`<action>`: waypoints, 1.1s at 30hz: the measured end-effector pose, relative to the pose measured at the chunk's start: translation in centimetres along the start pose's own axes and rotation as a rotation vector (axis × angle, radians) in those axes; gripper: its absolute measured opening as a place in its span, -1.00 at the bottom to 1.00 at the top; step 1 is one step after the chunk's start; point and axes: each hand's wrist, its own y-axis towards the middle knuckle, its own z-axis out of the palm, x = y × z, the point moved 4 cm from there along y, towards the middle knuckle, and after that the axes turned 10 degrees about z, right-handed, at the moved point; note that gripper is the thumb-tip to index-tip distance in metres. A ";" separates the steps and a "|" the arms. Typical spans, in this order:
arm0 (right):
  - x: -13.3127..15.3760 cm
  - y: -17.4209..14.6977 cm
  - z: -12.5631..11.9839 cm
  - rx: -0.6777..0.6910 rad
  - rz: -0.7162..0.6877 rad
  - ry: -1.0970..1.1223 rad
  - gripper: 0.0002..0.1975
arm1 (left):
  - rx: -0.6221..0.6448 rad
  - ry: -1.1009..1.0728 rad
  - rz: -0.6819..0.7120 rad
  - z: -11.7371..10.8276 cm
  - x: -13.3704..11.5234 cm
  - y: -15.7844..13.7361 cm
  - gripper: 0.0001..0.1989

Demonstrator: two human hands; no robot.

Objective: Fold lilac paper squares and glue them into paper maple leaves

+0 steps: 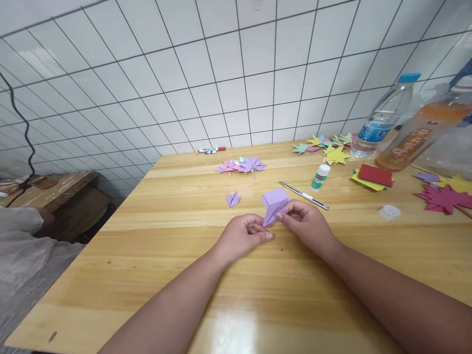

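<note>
My right hand (305,220) pinches the right edge of a folded piece of purple paper (276,197), held just above the wooden table (165,275). The paper has a flat square part on top and a narrow point hanging below. By that point is my left hand (245,235), its thumb apart from its curled fingers; whether a fingertip touches the paper I cannot tell. A smaller folded purple paper piece (233,199) lies to the left. Behind my right hand are a craft knife (304,195) and a glue stick (320,178) standing uncapped-side unclear.
Paper leaves (243,165) and a marker (212,150) lie toward the tiled wall. At right stand a water bottle (383,118) and an orange drink bottle (420,132), near stacked coloured paper (374,176), a clear cap (389,212) and a dark pink paper leaf (444,198).
</note>
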 end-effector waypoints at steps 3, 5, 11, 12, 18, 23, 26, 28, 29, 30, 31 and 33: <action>0.1 -0.2 0.2 0.014 0.009 0.016 -0.80 | 0.004 0.019 0.012 0.0 -0.2 0.0 -0.62; 0.2 -0.3 0.3 0.011 0.011 0.019 -0.80 | -0.002 -0.001 0.014 0.0 -0.3 0.0 -0.65; 0.2 -0.3 0.3 0.008 0.019 0.006 -0.79 | 0.008 -0.019 0.013 -0.1 -0.3 0.1 -0.67; 0.1 -0.2 0.2 0.012 0.021 0.004 -0.79 | 0.006 -0.014 0.009 -0.1 -0.4 0.0 -0.67; 0.1 -0.4 0.6 0.036 0.033 -0.014 -0.82 | 0.005 -0.105 0.031 0.5 -0.5 0.1 -0.64; 0.3 -0.4 1.1 -0.011 -0.012 -0.086 -0.86 | -0.085 -0.150 0.042 0.6 -0.2 0.7 -0.72; 0.1 -0.3 1.1 -0.055 -0.023 -0.059 -0.69 | -0.110 -0.173 0.029 0.5 -0.1 0.7 -0.75; -0.3 -0.1 1.0 -0.062 0.005 -0.018 -0.39 | -0.133 -0.182 0.030 0.4 -0.1 0.7 -0.77; -0.4 0.0 1.1 -0.049 0.025 -0.005 -0.30 | -0.144 -0.184 0.038 0.4 -0.1 0.7 -0.78; -0.5 0.1 1.2 -0.020 0.042 -0.005 -0.29 | -0.151 -0.186 0.051 0.4 -0.1 0.8 -0.79; -0.5 0.1 1.4 0.016 0.058 -0.018 -0.36 | -0.156 -0.185 0.067 0.4 -0.1 0.8 -0.80; -0.4 0.2 1.7 0.082 0.079 -0.054 -0.62 | -0.157 -0.182 0.100 0.5 -0.2 0.9 -0.81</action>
